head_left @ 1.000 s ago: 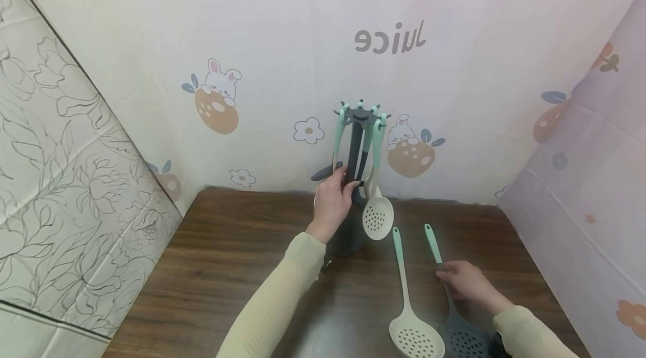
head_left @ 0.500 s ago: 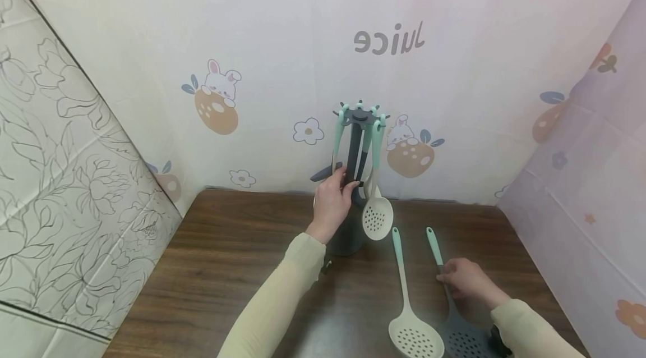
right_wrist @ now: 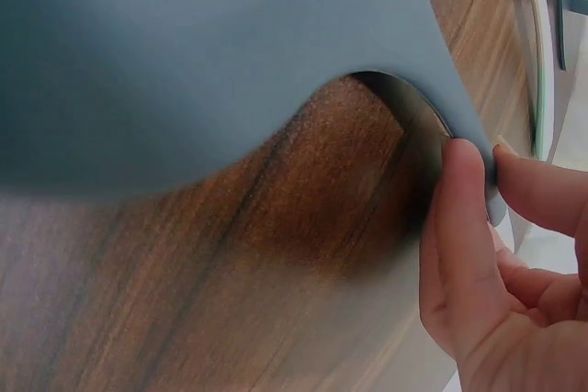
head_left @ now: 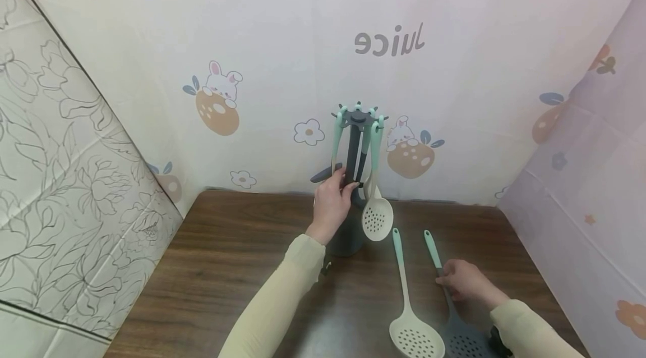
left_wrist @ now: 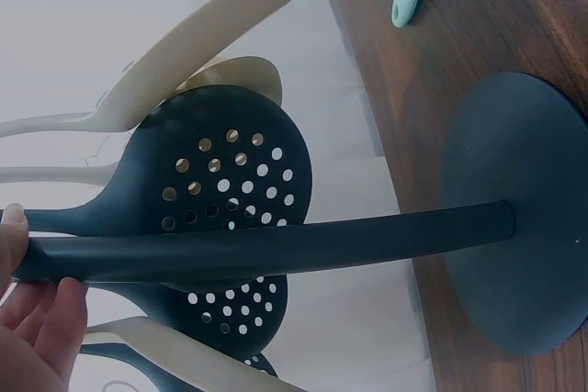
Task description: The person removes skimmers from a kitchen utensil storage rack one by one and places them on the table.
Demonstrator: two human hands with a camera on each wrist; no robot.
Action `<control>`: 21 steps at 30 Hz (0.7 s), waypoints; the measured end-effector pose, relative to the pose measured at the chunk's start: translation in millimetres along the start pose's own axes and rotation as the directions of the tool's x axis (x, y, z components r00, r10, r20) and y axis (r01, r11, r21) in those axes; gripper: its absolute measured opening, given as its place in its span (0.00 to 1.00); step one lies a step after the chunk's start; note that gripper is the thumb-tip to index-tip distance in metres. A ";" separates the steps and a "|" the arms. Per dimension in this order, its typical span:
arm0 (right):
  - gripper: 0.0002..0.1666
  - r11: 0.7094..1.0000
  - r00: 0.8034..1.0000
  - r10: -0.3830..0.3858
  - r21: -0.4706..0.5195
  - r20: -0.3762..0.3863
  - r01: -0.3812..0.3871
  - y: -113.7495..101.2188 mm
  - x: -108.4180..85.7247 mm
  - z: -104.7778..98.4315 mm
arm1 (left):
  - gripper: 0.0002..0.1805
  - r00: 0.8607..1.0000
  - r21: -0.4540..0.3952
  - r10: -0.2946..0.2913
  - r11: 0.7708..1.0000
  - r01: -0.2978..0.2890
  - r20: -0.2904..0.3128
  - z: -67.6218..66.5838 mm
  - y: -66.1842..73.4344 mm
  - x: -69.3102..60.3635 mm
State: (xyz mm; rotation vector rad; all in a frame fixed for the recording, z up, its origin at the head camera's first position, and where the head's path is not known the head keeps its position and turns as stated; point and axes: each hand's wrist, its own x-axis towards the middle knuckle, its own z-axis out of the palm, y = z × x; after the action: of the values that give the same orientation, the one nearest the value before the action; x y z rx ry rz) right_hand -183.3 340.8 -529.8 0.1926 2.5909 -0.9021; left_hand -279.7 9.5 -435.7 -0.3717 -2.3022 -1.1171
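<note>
My left hand (head_left: 330, 203) grips the dark upright pole (left_wrist: 276, 245) of a utensil stand with a round base (left_wrist: 514, 218). Mint-handled utensils hang around its top ring, among them a cream slotted spoon (head_left: 377, 219) and dark perforated skimmers (left_wrist: 225, 158). To the right, my right hand (head_left: 466, 282) pinches the neck of a dark grey skimmer (head_left: 461, 338) between thumb and fingers; its mint handle (head_left: 432, 248) points toward the back. In the right wrist view, its broad head (right_wrist: 230, 52) fills the upper left. The sleeve covers part of that head in the head view.
A large cream skimmer (head_left: 415, 335) lies on the brown wooden table (head_left: 227, 246), just left of the dark one. Patterned cloth (head_left: 277, 66) hangs behind the table and along both sides. The stand stands near the back edge.
The dark skimmer's handle tip has shifted slightly toward the person, with the right hand still on its neck. My left hand stays in place on the pole.
</note>
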 end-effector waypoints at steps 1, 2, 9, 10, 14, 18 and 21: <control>0.14 1.000 1.000 -0.001 0.003 0.004 0.001 -0.2 -0.5 -0.1 | 0.21 1.000 0.001 -0.001 1.000 0.001 -0.001 0.1 -0.1 -0.3; 0.14 1.000 1.000 -0.002 0.003 0.009 0.002 -0.5 -0.9 -0.3 | 0.21 1.000 0.003 0.000 1.000 0.000 -0.003 0.4 -0.2 -0.4; 0.14 1.000 1.000 -0.008 0.009 0.009 0.008 -2.3 -2.5 -0.2 | 0.22 1.000 -0.015 -0.010 1.000 0.010 0.002 0.1 0.7 -1.4; 0.14 1.000 1.000 -0.006 0.008 0.008 0.006 -1.5 -1.9 0.0 | 0.22 1.000 -0.016 -0.013 1.000 0.013 0.002 0.2 0.8 -1.5; 0.13 1.000 1.000 0.001 -0.012 0.005 -0.001 0.3 1.0 0.5 | 0.22 1.000 -0.014 -0.004 1.000 0.004 -0.005 0.4 1.4 -1.5; 0.14 0.996 1.000 -0.017 -0.088 -0.003 0.017 -1.1 3.1 1.5 | 0.22 1.000 -0.024 0.014 1.000 -0.015 -0.014 0.2 1.0 -1.3; 0.15 0.989 0.999 -0.034 -0.146 -0.012 0.032 -3.5 3.8 2.4 | 0.22 1.000 -0.031 0.021 0.999 -0.022 -0.016 -0.1 0.2 -1.7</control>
State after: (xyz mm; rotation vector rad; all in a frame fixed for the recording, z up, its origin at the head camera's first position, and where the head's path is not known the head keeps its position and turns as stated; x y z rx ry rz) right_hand -186.9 336.5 -531.0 0.1164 2.6678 -0.7203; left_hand -278.2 9.5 -436.5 -0.3977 -2.2643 -1.1427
